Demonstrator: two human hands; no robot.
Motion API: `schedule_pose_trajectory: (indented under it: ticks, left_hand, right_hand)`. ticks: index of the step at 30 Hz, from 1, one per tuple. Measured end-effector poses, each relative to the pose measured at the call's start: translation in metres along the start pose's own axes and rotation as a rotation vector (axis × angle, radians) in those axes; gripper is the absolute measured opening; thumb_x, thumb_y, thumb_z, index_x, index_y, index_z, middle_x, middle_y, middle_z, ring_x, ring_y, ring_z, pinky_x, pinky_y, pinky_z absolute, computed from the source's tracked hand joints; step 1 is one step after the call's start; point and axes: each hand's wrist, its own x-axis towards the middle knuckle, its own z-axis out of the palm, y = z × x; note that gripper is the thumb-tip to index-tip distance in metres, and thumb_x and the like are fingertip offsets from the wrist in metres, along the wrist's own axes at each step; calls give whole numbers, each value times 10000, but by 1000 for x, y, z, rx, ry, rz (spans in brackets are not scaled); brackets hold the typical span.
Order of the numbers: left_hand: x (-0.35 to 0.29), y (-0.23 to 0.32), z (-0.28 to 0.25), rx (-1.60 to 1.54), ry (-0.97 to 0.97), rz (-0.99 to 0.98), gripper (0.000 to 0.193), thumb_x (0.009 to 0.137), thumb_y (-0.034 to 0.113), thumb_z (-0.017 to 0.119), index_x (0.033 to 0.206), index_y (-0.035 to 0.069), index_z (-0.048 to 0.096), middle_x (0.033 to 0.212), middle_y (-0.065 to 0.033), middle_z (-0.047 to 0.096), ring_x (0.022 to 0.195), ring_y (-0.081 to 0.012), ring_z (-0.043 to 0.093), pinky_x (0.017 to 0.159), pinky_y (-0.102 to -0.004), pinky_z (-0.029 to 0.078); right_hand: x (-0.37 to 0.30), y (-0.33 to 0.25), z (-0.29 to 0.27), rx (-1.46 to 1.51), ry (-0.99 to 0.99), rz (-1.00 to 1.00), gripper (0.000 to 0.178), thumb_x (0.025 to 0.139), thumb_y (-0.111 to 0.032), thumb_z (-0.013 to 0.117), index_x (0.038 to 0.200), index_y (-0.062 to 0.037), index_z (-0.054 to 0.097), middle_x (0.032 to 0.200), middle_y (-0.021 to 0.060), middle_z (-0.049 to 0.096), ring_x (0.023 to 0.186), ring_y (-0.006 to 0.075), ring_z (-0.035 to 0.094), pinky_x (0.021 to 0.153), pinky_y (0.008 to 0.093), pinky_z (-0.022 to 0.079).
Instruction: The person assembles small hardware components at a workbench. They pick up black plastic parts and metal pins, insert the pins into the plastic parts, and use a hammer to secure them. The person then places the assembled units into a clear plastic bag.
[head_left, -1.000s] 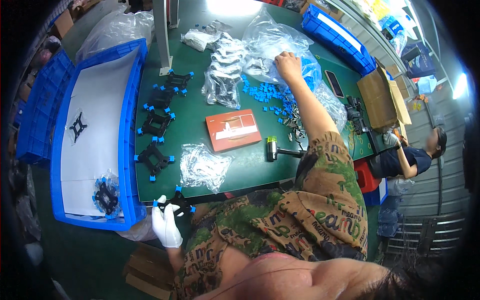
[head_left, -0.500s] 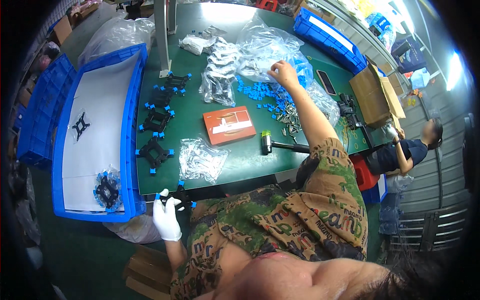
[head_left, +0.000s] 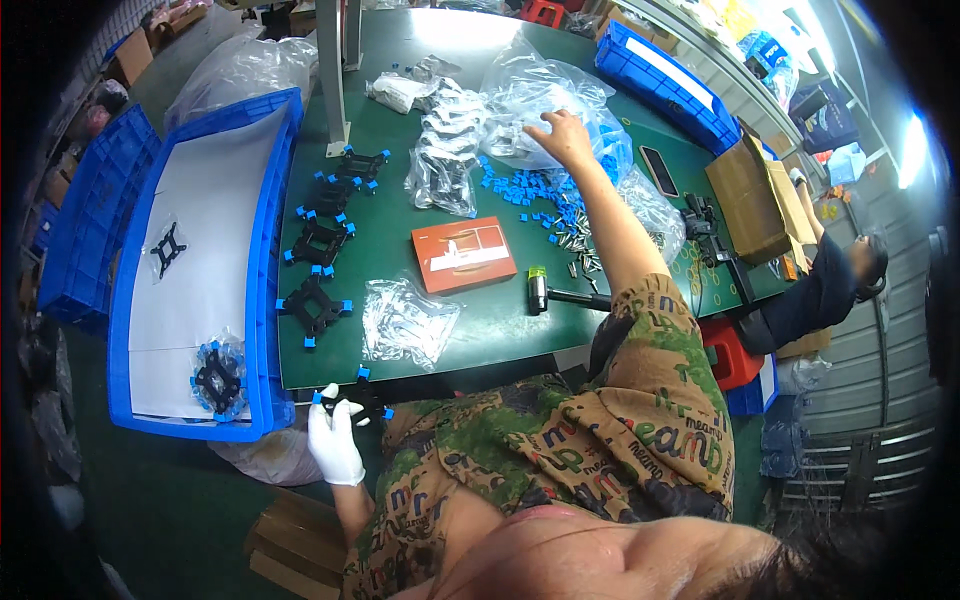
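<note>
Down at the table's near edge, my left hand (head_left: 333,442), in a white glove, grips a black X-shaped bracket (head_left: 369,398) with blue caps on its corners. My bare right hand (head_left: 565,138) reaches far over the table, above a clear plastic bag (head_left: 510,85), fingers apart and nothing visible in them. Loose small blue caps (head_left: 540,190) lie nearer than that hand, beside a scatter of metal pins (head_left: 576,238). Along the table's left side runs a row of similar black brackets (head_left: 314,307) with blue corner caps.
A blue crate (head_left: 195,270) holding bagged brackets stands left. On the table are an orange-red box (head_left: 463,256), a bag of metal parts (head_left: 405,320), a mallet (head_left: 540,290), a phone (head_left: 658,170) and a cardboard box (head_left: 750,200). Another person (head_left: 820,285) is at the right.
My right hand's fingers have spread apart above the plastic bag. My left hand still holds the bracket in the same place. The other person has leaned in toward the table.
</note>
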Motion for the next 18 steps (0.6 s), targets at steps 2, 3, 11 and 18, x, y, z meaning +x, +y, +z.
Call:
schedule_pose_trajectory:
  ticks: [2, 3, 11, 18]
  left_hand:
    - [-2, 1, 6, -27, 15, 9, 338, 1016, 22, 541, 1351, -24, 553, 982, -68, 646, 826, -109, 640, 667, -257, 577]
    - [-2, 2, 8, -37, 16, 10, 328, 1022, 41, 539, 1344, -20, 557, 970, -59, 646, 818, -99, 635, 663, -250, 573]
    - [4, -11, -13, -223, -113, 12, 299, 1038, 103, 532, 1321, 10, 558, 948, -40, 648, 790, -95, 622, 647, -242, 549]
    - [35, 18, 4, -391, -471, 186, 228, 1005, 88, 568, 1180, -54, 598, 1587, -260, 398, 858, -124, 663, 668, -251, 553]
  right_hand:
    - [3, 0, 8, 52, -34, -1, 349, 918, -386, 707, 1125, -115, 780, 1091, 149, 731, 1118, 371, 645, 976, 483, 502]
    - [5, 9, 14, 80, -41, 5, 352, 905, -382, 718, 1131, -119, 779, 1106, 147, 729, 1119, 361, 645, 969, 490, 506]
    - [-24, -39, -76, 1515, -183, 347, 338, 976, -285, 686, 1181, -17, 700, 1218, 180, 716, 1173, 332, 671, 1000, 451, 539]
    - [-112, -188, -115, 2068, -1056, 358, 322, 990, -293, 674, 1187, -40, 655, 1229, 197, 705, 1144, 353, 687, 1005, 506, 551]
